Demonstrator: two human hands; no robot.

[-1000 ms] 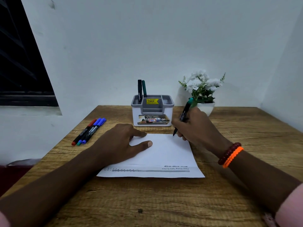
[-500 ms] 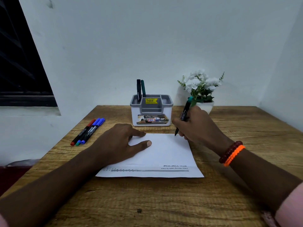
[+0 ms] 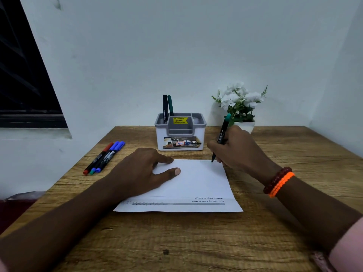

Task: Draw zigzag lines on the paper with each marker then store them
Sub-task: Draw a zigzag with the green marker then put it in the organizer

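A white sheet of paper (image 3: 196,185) lies on the wooden table (image 3: 196,242), with printed text and a grey line near its front edge. My left hand (image 3: 143,171) rests flat on the paper's left part, fingers spread. My right hand (image 3: 239,150) grips a black marker with a teal end (image 3: 223,134), its tip touching the paper's far right corner. Several capped markers (image 3: 104,158), red, green and blue, lie side by side at the table's left. A grey and white organiser (image 3: 180,134) behind the paper holds two upright markers (image 3: 167,107).
A white pot of white flowers (image 3: 240,107) stands at the back right, just behind my right hand. The wall runs along the table's far edge and right side. A dark window is on the left.
The marker tip has shifted slightly right along the paper's far edge. My left hand stays flat on the sheet.
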